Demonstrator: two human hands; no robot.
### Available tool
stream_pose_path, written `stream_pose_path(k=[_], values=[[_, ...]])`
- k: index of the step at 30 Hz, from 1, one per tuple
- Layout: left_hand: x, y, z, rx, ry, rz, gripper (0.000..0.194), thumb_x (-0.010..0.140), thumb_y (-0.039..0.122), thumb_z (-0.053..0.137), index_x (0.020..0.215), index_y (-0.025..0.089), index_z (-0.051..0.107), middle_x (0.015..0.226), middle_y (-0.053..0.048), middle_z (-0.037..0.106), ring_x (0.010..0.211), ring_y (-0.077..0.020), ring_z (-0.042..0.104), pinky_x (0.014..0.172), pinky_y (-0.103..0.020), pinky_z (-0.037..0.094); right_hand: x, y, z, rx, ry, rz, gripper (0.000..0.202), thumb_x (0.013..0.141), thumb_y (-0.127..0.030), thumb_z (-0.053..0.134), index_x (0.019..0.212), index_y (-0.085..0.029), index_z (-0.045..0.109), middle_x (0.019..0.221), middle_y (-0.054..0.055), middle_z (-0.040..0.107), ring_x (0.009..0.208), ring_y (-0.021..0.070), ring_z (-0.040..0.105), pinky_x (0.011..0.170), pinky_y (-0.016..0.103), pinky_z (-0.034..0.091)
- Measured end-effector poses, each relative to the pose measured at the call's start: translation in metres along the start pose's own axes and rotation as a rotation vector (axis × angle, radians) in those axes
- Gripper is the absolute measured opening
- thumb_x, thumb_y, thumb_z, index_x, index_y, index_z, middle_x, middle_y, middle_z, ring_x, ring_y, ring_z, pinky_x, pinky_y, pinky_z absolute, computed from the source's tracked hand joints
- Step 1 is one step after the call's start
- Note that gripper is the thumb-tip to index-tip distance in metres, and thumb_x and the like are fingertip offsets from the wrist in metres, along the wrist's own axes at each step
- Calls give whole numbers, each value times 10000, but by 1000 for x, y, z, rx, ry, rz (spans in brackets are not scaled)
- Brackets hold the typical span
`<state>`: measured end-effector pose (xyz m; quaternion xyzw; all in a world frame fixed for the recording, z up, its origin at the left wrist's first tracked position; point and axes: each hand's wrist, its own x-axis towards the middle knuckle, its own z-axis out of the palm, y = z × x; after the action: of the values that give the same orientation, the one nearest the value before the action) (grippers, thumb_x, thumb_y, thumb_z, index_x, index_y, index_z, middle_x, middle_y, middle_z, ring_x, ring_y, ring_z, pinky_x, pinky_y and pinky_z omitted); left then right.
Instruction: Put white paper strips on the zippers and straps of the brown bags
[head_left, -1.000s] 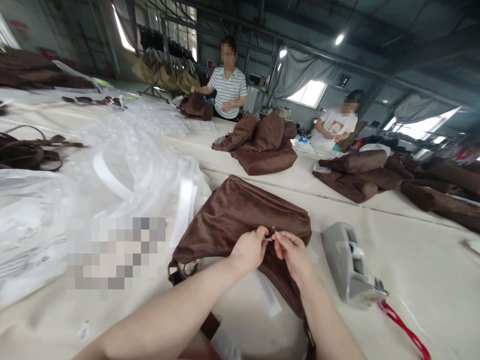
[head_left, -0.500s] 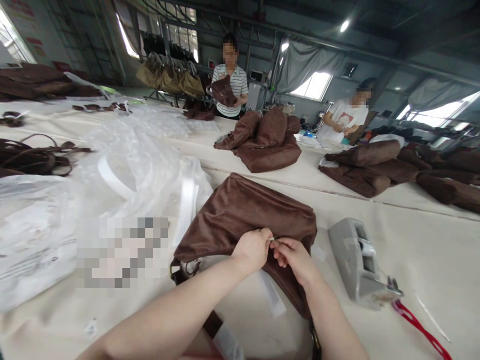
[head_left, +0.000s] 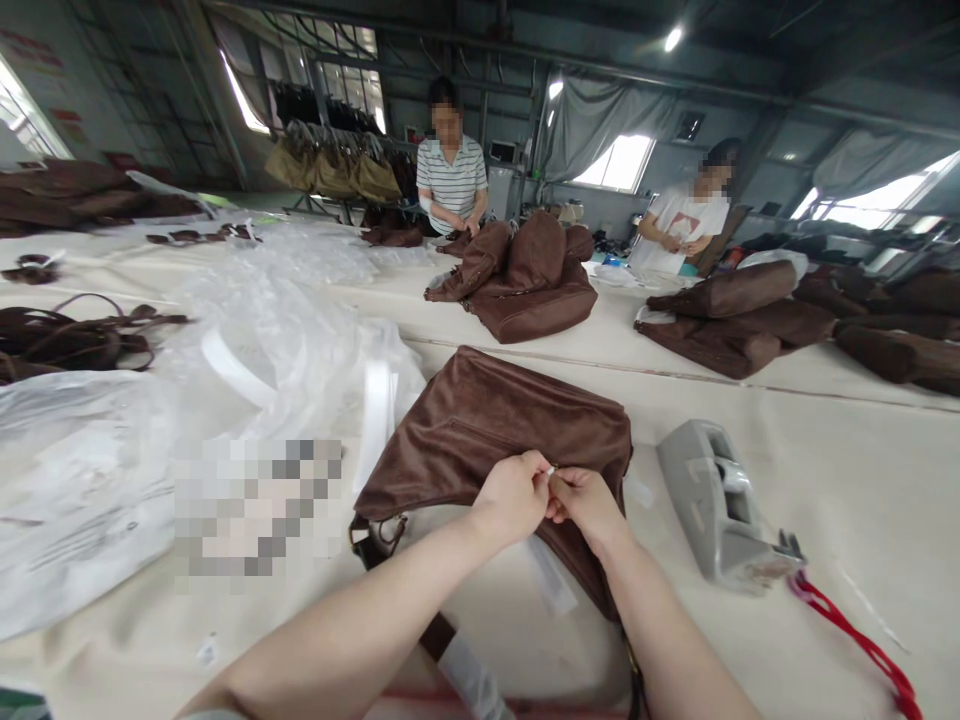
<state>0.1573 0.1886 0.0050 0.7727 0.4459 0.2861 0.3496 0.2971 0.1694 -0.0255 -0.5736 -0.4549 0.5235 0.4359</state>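
two hands (head_left: 514, 497) (head_left: 590, 508) (white piece (head_left: 551, 470) between)

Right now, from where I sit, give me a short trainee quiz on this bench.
1. What colour is the cord by the tape dispenser?
A) green
B) red
C) blue
2. True or false: the left hand and right hand are at opposite ends of the brown bag.
3. Fill in: in this view, the person in the striped shirt stands to the ____ of the person in the white shirt.

Key: 1 B; 2 false; 3 left
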Motion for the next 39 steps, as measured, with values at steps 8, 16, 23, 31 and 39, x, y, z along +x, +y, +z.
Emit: stream_pose_path(k=[8, 16, 23, 31, 39], values=[[-10, 7, 6, 216, 89, 60, 169, 879, 168, 391, 937, 186, 549, 859, -63, 674, 801, -196, 646, 730, -287, 484, -4, -4, 2, 157, 109, 5, 166, 608, -255, 634, 528, -164, 522, 376, -89, 350, 325, 26, 233, 330, 186, 111], [-15, 13, 2, 318, 175, 65, 278, 905, 245, 411, 1171, 178, 452, 868, -54, 681, 772, -209, 649, 703, -308, 481, -14, -17, 4, 465, 9, 19, 297, 658, -401, 698, 652, -169, 513, 516, -84, 368, 368, 19, 199, 334, 187, 112], [-12, 8, -12, 281, 167, 72, 299, 897, 401, 474, 736, 201, 630, 730, -26, 642, 676, -156, 594, 630, -254, 431, -15, -15, 2, 568, -46, 16, 269, 677, -360, 747, 714, -134, 608, 504, -67, 417, 367, 16, 248, 332, 173, 118], [-14, 12, -20, 308, 224, 337, 263, 903, 213, 451, 1017, 240, 687, 902, -39, 631, 869, -168, 561, 813, -288, 455, -16, -17, 4, 477, -28, -24, 264, 661, -347, 749, 650, -149, 575, 484, -62, 446, 341, 18, 231, 326, 202, 84], [-16, 17, -30, 140, 157, 446, 175, 804, 167, 509, 901, 190, 652, 936, -68, 629, 884, -192, 566, 839, -339, 475, -14, -13, 3, 59, 95, -65, 294, 775, -453, 476, 640, -195, 517, 500, -38, 423, 392, 95, 328, 369, 239, 234]])
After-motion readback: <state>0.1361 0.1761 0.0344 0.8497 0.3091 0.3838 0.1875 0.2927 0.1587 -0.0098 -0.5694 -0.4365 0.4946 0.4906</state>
